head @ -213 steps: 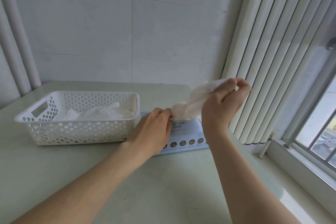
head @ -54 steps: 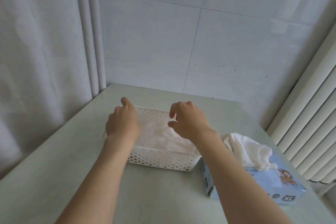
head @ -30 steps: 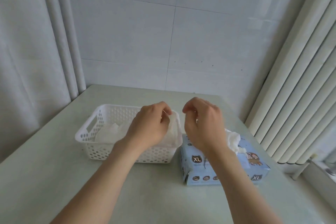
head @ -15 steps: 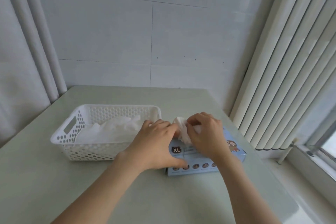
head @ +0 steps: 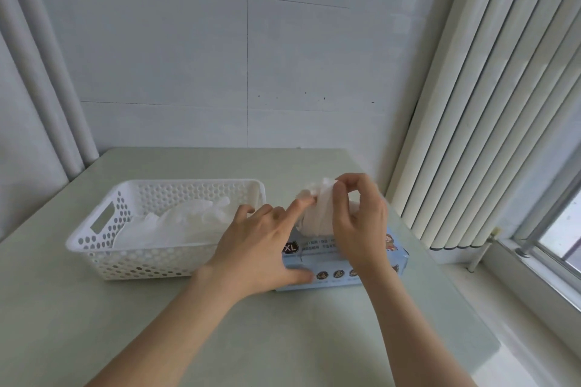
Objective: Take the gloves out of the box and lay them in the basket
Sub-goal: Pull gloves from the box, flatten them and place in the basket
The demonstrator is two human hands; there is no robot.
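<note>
Fingers (head: 297,207) of the left hand (head: 261,248) lie spread and fairly straight over the left end of the glove box (head: 323,261). The thumb runs along the box's front face and the forefinger stretches toward the glove (head: 316,220), its tip at the bunched edge. The right hand (head: 358,217) is curled above the box, thumb and forefinger pinching the top of that glove.

The white glove stands out of the slot in the top of the box as a crumpled bunch. Its long axis is roughly upright, the upper end in the pinch and the lower end down in the box.

The pale blue box lies flat on the green-grey counter (head: 283,339), long axis left to right, an "XL" mark beside the left hand.

Just to its left, close beside it, sits the white perforated basket (head: 195,181), also lengthwise left to right, with a handle slot in its left end. More white gloves (head: 176,226) lie flat inside, spread along its length.

Behind stands a white tiled wall (head: 188,56). Vertical blinds (head: 487,104) hang at the right, with a window (head: 566,236) beyond them.
</note>
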